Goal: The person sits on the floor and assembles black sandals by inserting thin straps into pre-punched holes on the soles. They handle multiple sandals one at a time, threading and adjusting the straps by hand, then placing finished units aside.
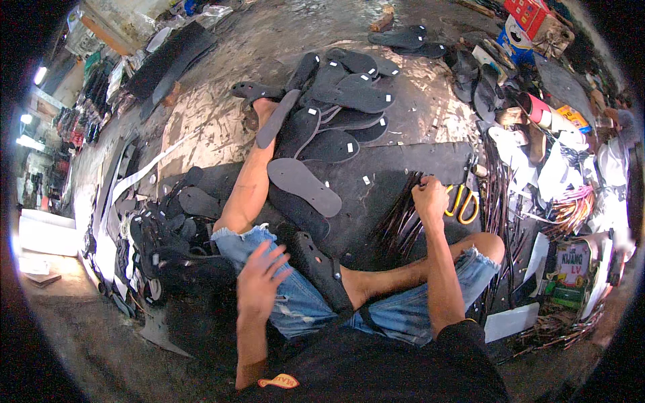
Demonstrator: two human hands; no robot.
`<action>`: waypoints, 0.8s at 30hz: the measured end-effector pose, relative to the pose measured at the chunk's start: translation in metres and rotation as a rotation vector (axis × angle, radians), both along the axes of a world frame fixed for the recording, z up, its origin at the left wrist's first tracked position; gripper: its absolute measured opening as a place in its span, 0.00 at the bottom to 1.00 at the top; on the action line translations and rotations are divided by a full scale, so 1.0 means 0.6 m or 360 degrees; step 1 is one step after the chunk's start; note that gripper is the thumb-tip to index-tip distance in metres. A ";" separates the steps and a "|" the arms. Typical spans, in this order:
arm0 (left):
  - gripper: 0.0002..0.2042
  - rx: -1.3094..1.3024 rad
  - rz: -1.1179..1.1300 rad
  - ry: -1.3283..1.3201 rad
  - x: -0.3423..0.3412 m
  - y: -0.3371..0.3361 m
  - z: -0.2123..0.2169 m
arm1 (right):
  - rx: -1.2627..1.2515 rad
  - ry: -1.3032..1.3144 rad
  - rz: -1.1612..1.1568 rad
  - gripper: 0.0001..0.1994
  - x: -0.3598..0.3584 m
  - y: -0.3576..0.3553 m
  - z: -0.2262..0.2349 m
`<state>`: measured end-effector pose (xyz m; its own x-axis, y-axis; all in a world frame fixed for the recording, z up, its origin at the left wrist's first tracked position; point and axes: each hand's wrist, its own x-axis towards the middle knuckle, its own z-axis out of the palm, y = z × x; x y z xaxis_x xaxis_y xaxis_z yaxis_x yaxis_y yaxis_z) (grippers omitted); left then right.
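Note:
My right hand is closed at the top end of a bundle of thin dark strips, which fans out down and to the left of it. How many strips are in the fist is hidden. Over my left thigh hovers my left hand, empty, its fingers apart and a little blurred. Scissors with yellow handles lie just right of my right hand. In front of me rests a grey sandal sole, partly over a black sole.
A pile of black soles with small white tags lies ahead, around my outstretched leg. More dark pieces are heaped at my left. Long dark strips and white plastic bags crowd the right. A box stands beyond my right knee.

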<state>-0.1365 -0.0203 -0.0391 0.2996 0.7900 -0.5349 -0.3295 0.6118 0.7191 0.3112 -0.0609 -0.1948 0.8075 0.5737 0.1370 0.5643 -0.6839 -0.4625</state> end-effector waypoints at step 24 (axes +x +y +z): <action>0.36 0.1610 -0.0444 0.1847 0.179 0.166 -0.262 | 0.0437 0.0404 0.0093 0.16 0.035 -0.054 -0.029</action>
